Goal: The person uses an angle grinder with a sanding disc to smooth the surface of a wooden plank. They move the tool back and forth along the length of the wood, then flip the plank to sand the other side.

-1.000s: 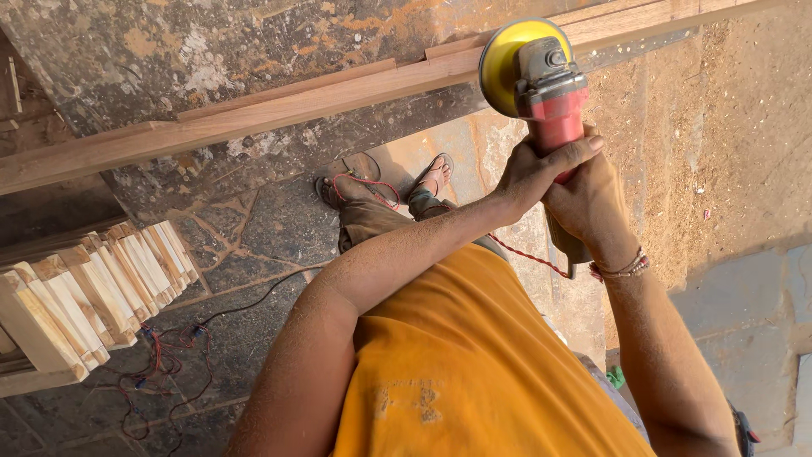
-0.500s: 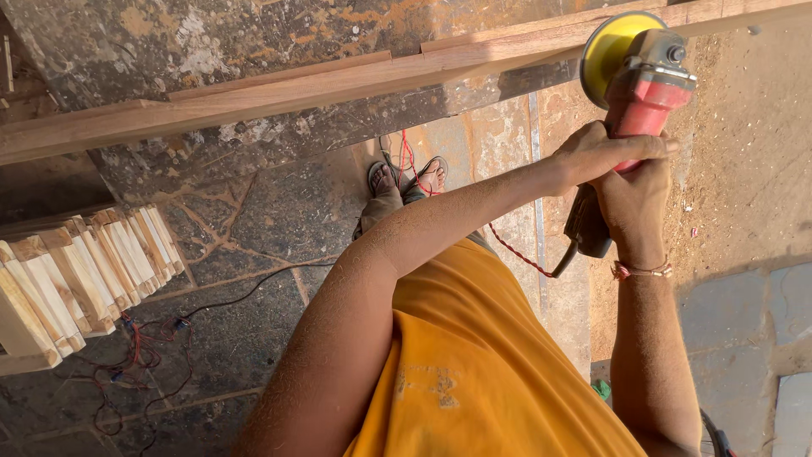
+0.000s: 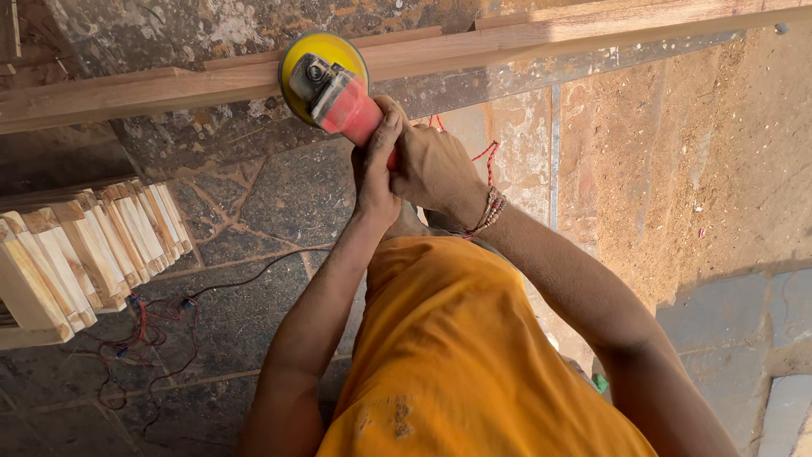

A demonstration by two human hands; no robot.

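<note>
1. Nearest to you, your orange shirt fills the lower middle of the view, and both bare forearms reach up from it toward the long pale wooden plank.
2. Your left hand is wrapped shut around the body of the red angle grinder with the yellow sanding disc, fingers curled over its top just below the plank.
3. Your right hand, with a beaded bracelet at the wrist, is also clenched on the grinder's rear grip, touching the left hand; neither hand is spread.
4. The yellow disc lies flat against the plank's lower edge, left of the plank's middle.
5. Judging progress: the plank looks evenly pale and smooth to the right of the disc, while the stretch to its left looks slightly rougher and darker, so sanding appears partly done. I cannot tell this for sure.
6. Below the plank's left end, a stack of short light wooden blocks sits near a tangle of red and black cable on the dark stone floor.
7. Farthest right of the plank, sawdust covers the floor.
</note>
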